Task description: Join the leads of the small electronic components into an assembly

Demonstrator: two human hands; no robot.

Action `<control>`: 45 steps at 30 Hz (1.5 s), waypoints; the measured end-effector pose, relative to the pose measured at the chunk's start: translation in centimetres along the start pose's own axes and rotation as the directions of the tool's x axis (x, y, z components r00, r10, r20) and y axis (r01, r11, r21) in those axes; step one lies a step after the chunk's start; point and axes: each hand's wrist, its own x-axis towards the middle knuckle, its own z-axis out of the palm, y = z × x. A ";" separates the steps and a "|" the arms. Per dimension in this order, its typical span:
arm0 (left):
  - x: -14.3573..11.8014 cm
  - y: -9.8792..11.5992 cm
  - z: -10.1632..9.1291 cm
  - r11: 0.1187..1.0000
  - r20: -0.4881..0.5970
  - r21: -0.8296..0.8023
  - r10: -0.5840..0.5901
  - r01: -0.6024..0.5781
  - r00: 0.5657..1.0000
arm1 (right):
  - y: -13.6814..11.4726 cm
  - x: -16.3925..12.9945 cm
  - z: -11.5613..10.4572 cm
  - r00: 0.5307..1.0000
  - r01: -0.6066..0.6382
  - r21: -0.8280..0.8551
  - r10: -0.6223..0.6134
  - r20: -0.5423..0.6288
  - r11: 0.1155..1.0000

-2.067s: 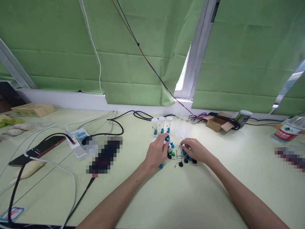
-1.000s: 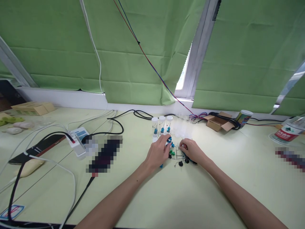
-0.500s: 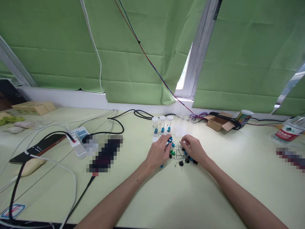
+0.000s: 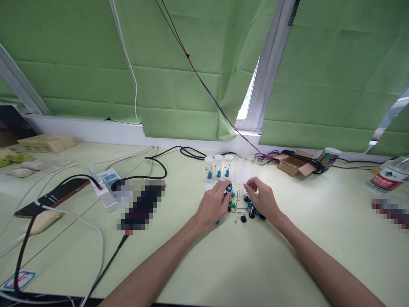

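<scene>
While three capped clear vials [image 4: 218, 167] with a blue piece inside each stand in a row at the far side of the table [image 4: 223, 264], a loose heap of small blue, green and black parts [image 4: 246, 211] lies between the two hands, so I judge that three vials are filled and many parts are left to sort. The left hand [image 4: 213, 205] grasps a small blue part [image 4: 228, 188] between thumb and fingers, just in front of the vials. The right hand [image 4: 262, 200] has its fingers pinched together over the heap; what they hold is too small to tell. Empty clear vials [image 4: 242, 175] stand just beyond it. Compared with half a second ago, the right hand is lifted a little higher and nearer to the empty vials, and the left hand has barely moved
</scene>
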 end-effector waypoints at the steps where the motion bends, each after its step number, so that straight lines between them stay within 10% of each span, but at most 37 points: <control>1: 0.0 0.0 0.0 1.000 0.004 0.000 -0.002 0.002 1.000 | -0.2 0.0 0.0 1.000 -0.005 0.008 0.005 -0.020 1.000; 20: -0.2 0.3 0.2 1.000 0.113 -0.009 -0.021 0.022 0.993 | -2.0 -0.7 0.7 0.969 -0.122 0.417 0.199 -0.145 0.901; 39: -0.5 1.2 0.1 0.997 0.196 -0.077 -0.009 0.024 0.981 | -2.1 -0.5 2.4 0.793 -0.312 0.915 0.600 0.103 0.256; 45: -0.6 1.1 0.2 0.996 0.213 -0.083 -0.012 0.031 0.977 | -1.1 -0.7 2.7 0.806 -0.314 0.928 0.573 0.149 0.200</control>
